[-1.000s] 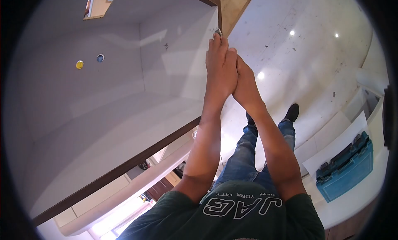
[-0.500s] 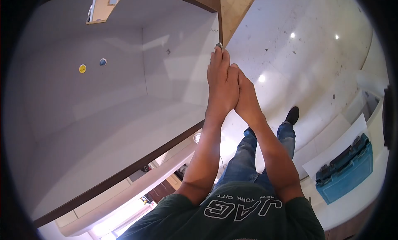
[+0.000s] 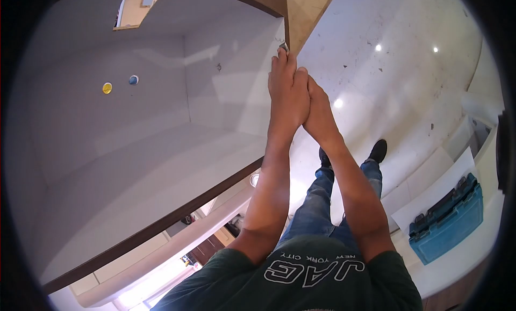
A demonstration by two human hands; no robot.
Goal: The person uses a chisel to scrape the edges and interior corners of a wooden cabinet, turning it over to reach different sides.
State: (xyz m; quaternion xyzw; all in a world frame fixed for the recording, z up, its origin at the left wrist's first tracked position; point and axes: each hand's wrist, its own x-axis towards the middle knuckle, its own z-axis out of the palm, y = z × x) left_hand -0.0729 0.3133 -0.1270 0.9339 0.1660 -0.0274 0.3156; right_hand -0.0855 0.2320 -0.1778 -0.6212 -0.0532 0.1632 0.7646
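Note:
My left hand (image 3: 288, 96) presses its fingers together on a small grey metal piece (image 3: 284, 45) at the front edge of the cabinet's side panel (image 3: 287, 31). Only the tip of that piece shows past the fingertips. Close against it, my right hand (image 3: 319, 107) is closed, with its thumb side touching the left hand. Whatever lies in the right fingers is hidden. Both arms reach forward, away from my body. The pale cabinet interior (image 3: 228, 91) opens to the left of the hands.
Dark edging (image 3: 161, 225) runs along the cabinet's near side. In its interior are a yellow round spot (image 3: 107, 88), a blue one (image 3: 134, 80) and a rectangular cutout (image 3: 137, 10). A teal tool case (image 3: 449, 222) lies at right. Small scraps dot the shiny floor (image 3: 371, 85).
Both hands, with the metal piece, have slid a little farther along the panel edge, away from my body. More of my second shoe shows below the arms.

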